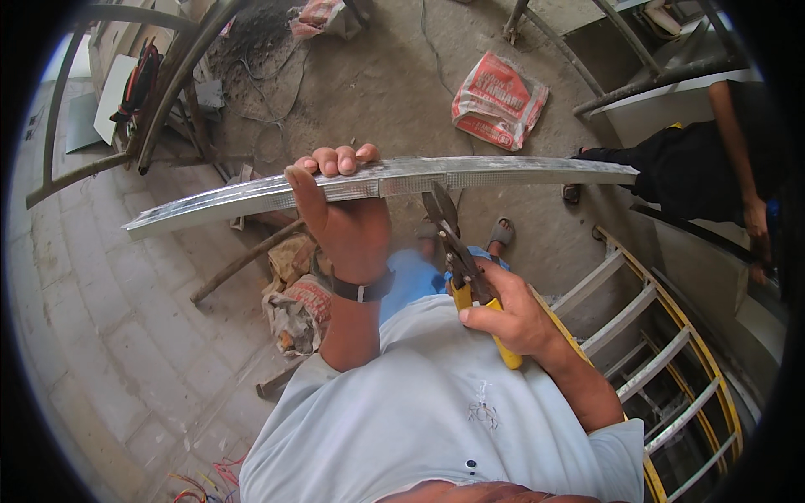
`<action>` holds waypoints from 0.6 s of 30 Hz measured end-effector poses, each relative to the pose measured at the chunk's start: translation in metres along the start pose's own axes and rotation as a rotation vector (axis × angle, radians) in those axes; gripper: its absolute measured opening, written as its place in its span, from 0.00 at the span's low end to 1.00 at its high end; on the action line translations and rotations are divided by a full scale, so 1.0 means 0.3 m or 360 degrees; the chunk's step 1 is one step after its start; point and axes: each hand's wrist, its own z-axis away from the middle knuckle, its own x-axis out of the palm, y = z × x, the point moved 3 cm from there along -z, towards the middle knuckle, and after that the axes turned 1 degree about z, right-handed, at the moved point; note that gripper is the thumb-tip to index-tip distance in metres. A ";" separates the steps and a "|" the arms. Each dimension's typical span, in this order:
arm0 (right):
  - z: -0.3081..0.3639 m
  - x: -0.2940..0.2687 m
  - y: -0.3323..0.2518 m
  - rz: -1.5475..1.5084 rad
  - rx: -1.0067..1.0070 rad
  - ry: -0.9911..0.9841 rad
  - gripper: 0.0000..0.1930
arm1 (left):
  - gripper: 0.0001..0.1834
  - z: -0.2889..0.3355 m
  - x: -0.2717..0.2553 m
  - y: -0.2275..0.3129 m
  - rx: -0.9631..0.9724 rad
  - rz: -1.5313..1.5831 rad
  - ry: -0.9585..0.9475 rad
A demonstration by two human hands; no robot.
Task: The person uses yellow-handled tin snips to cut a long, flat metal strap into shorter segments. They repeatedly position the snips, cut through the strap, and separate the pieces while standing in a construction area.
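A long silvery metal channel (495, 172) stretches across the view in front of my chest, bowed by the lens. My left hand (344, 210) is wrapped round it left of its middle, fingers over the far side and thumb on the near side. Yellow-handled tin snips (457, 260) are in my right hand (516, 314), with its fingers round the handles. The blades of the snips point up at the near edge of the channel, just right of my left hand. Whether they touch the metal I cannot tell.
A yellow-railed ladder (662, 360) lies at the right. Another person (696, 168) stands beyond the channel's right end. A red and white sack (501, 102) lies on the floor ahead. Metal frames stand at upper left (172, 84) and upper right (637, 84). Coloured wires (220, 479) lie at lower left.
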 end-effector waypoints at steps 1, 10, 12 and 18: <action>-0.004 0.006 0.006 -0.0102 0.0010 0.0003 0.29 | 0.17 0.001 0.001 -0.007 -0.0012 0.0013 0.0004; -0.014 -0.025 0.020 -0.0332 0.0066 -0.0029 0.28 | 0.19 -0.023 -0.021 -0.003 -0.0052 0.0070 0.0077; -0.019 -0.029 0.026 -0.0302 -0.0003 -0.0061 0.27 | 0.20 -0.019 -0.021 -0.006 -0.0062 0.0086 0.0074; -0.020 -0.014 0.012 -0.0411 0.0029 -0.0017 0.24 | 0.20 -0.012 -0.006 -0.012 -0.0062 0.0099 0.0111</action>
